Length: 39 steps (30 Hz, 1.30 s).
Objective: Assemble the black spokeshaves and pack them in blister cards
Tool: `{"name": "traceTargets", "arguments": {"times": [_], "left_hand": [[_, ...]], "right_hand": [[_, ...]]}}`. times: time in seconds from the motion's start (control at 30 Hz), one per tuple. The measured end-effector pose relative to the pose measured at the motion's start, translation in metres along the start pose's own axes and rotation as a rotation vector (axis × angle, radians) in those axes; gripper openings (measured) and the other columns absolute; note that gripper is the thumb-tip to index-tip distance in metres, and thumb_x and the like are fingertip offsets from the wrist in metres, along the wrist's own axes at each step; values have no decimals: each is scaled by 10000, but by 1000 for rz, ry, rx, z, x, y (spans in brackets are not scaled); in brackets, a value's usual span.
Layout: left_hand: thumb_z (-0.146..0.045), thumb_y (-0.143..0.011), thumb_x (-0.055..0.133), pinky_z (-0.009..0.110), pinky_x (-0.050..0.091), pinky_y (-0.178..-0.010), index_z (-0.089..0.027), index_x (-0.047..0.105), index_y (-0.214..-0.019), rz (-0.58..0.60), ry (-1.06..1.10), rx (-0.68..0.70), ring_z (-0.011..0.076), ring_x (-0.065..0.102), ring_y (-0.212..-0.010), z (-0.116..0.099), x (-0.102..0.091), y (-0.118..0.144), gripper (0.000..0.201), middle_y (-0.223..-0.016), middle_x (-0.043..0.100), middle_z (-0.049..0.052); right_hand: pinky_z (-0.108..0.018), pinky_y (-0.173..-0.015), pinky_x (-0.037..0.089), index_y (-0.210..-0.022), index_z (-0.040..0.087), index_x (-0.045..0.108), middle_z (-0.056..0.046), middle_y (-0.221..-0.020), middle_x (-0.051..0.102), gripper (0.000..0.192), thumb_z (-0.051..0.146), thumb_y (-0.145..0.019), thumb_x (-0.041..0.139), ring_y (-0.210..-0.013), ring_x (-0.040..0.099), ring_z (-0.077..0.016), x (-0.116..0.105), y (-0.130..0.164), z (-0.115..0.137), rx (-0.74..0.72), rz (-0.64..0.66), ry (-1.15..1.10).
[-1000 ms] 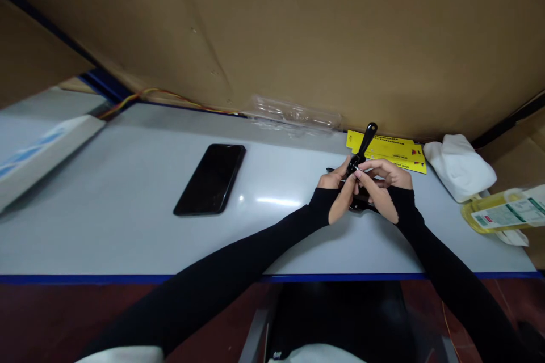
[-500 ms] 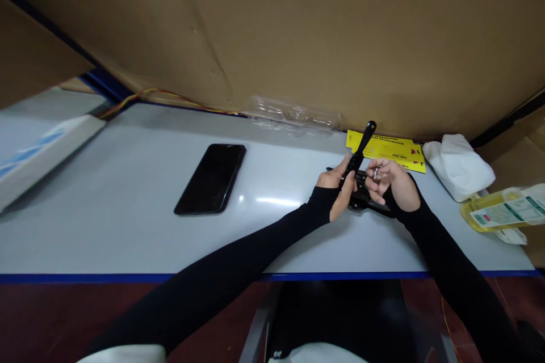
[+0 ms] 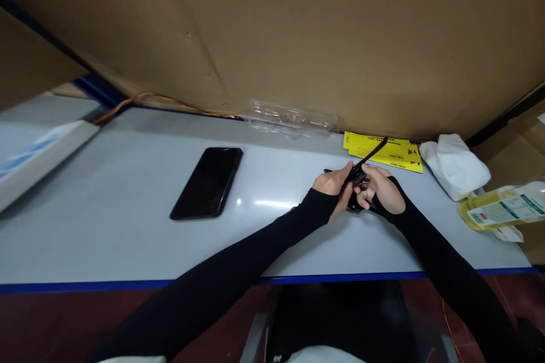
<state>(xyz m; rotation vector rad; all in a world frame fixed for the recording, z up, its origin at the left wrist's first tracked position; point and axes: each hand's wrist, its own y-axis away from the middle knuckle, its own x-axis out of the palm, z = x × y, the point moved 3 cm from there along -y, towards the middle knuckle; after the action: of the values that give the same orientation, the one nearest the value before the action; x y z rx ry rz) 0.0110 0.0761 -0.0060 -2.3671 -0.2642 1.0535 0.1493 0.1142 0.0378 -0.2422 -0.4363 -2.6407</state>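
A small black tool with a long lever handle (image 3: 371, 154) sits on the grey table (image 3: 128, 227), right of the middle. My left hand (image 3: 334, 184) grips its left side near the base of the handle. My right hand (image 3: 381, 190) closes over its right side and covers most of the body. The handle leans low toward the back right. Both arms wear black sleeves that reach the knuckles. A small part may lie under my right fingers, but it is hidden.
A black phone (image 3: 208, 181) lies face up left of my hands. Yellow cards (image 3: 387, 154), clear plastic packaging (image 3: 292, 116), a white cloth (image 3: 455, 165) and a bottle of yellow liquid (image 3: 498, 211) line the back and right. Cardboard walls (image 3: 298, 34) stand behind.
The black handle stood nearly upright before and now lies low toward the right. My right hand has moved back in over the tool's body. The camera has shifted slightly.
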Motion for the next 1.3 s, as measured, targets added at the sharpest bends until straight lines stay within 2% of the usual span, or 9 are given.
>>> {"name": "traceTargets", "arguments": {"times": [0.2, 0.37, 0.47, 0.57, 0.7, 0.77, 0.83, 1.0, 1.3], "left_hand": [[-238, -948, 509, 367, 625, -871, -98, 617, -1465, 182, -50, -57, 266, 783, -927, -13, -12, -1, 546, -1125, 803, 148], [-241, -965, 497, 398, 615, -759, -148, 574, -1525, 298, -304, -197, 297, 773, -873, -18, -18, 1, 572, -1182, 772, 163], [-212, -955, 503, 400, 599, -855, -138, 641, -1441, 294, -254, -244, 302, 768, -983, -20, -21, -4, 511, -1239, 768, 162], [-202, -961, 503, 372, 562, -918, -165, 727, -1297, 268, -110, -345, 278, 764, -991, -16, -28, -14, 406, -1123, 812, 112], [-311, -965, 553, 331, 534, -845, -203, 765, -1003, 233, 48, -553, 248, 747, -839, 1, -38, -27, 242, -807, 807, 39], [-340, -962, 543, 313, 521, -800, -216, 738, -896, 271, 81, -601, 227, 728, -771, 12, -41, -32, 240, -756, 793, 21], [-356, -955, 531, 302, 505, -756, -226, 716, -825, 345, 66, -619, 211, 705, -724, 24, -42, -36, 261, -734, 783, 12], [-377, -932, 544, 307, 464, -705, -199, 748, -787, 472, -59, -576, 205, 653, -713, 46, -46, -44, 308, -694, 746, 35], [-340, -876, 663, 313, 446, -715, -230, 834, -972, 410, -217, -533, 208, 622, -735, 64, -65, -50, 224, -762, 696, 26]], "right_hand": [[-197, -275, 286, -850, 217, 529, 43, -534, 523, 259, 434, -902, 659, -383, 432, -102, -7, -3, -7, 38, -125, 193], [-187, -348, 187, -794, 199, 548, 97, -478, 425, 422, 524, -809, 817, -351, 282, -30, -10, -4, -12, 60, -23, 213], [-197, -377, 194, -826, 196, 568, 93, -522, 439, 476, 562, -751, 863, -385, 300, -34, -14, -5, -11, 45, 73, 195], [-204, -404, 217, -864, 206, 579, 94, -551, 417, 476, 598, -766, 829, -423, 306, -50, -26, -8, -2, -38, 37, 284], [-241, -483, 359, -904, 214, 630, 30, -654, 519, 343, 556, -890, 646, -543, 456, -119, -65, -16, 17, -231, -169, 637], [-297, -639, 481, -942, 211, 678, -33, -796, 666, 264, 452, -935, 572, -698, 581, -172, -86, -22, 24, -331, -289, 989], [-354, -796, 522, -950, 201, 699, -75, -921, 736, 222, 356, -931, 541, -825, 643, -217, -105, -28, 26, -287, -358, 1279], [-352, -846, 528, -935, 203, 726, -87, -979, 770, 167, 282, -914, 580, -893, 691, -242, -129, -35, 25, -205, -241, 1404], [-344, -840, 547, -1123, 209, 725, -87, -1038, 775, 239, 232, -957, 556, -900, 696, -231, -126, -24, 29, -207, -96, 1468]]}}
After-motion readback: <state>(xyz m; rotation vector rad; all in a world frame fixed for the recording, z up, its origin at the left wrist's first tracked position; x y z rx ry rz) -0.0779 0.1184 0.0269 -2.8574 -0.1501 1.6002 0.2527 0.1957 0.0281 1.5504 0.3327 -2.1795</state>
